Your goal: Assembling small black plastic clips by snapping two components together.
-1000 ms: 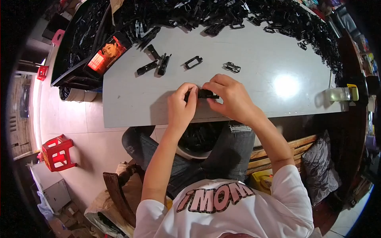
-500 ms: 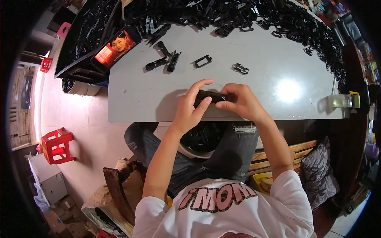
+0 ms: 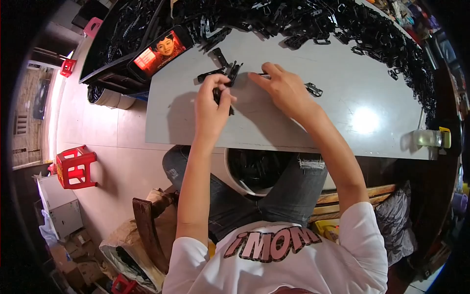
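Observation:
My left hand is closed around a dark, narrow plastic piece, which shows between thumb and fingers; its lower end juts out beside the palm. Farther right, my right hand reaches over the grey table, with its fingers closing on a small black plastic frame that is mostly hidden under them. Just beyond the left fingers lie black elongated parts, one of them standing out as a forked piece. Another open-framed black part rests just right of my right hand.
A large heap of black plastic parts spreads along the table's far and right sides. A lit phone leans by a black bin at the left. A jar stands at the right edge. Below, a tub sits between my knees.
My hands have parted. The left has moved left and away from me with the dark piece; the right has left that piece and reached forward to the small frame. The view has shifted slightly.

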Available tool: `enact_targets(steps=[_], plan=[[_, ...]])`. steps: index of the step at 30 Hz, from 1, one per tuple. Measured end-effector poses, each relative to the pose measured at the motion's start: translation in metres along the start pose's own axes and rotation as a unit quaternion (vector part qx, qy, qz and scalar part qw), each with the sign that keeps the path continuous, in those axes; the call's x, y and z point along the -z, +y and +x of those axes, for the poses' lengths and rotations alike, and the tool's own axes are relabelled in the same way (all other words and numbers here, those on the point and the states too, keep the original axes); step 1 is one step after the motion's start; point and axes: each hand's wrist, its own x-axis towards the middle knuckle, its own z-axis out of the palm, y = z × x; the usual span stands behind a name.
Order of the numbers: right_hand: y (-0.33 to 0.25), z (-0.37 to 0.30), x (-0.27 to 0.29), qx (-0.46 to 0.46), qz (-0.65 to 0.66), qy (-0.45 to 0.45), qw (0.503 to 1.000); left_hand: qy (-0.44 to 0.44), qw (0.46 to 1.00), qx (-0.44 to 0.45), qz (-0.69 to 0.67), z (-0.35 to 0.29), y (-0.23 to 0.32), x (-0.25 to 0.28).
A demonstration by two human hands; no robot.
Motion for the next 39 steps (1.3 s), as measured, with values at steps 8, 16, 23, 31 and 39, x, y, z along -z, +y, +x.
enact_targets(steps=[8, 16, 23, 31, 39], plan=[[-0.029, -0.076, 0.008, -0.183, 0.241, 0.115, 0.946, -0.047, 0.875, -0.025, 0.481, 0.016, 0.014, -0.016], [0.0, -0.087, 0.035, -0.261, 0.096, 0.14, 0.95, -0.039, 0.924, -0.083, 0.372, 0.009, 0.0, -0.015], [0.027, -0.081, 0.03, -0.281, 0.037, 0.14, 0.949, -0.116, 0.987, -0.009, 0.114, -0.019, 0.004, -0.022], [0.027, -0.071, 0.023, -0.304, 0.037, 0.044, 0.951, -0.208, 0.965, 0.141, -0.078, -0.027, 0.007, -0.03], [-0.03, -0.058, 0.031, -0.162, 0.258, 0.026, 0.952, -0.193, 0.977, 0.091, -0.027, -0.031, 0.002, -0.039]])
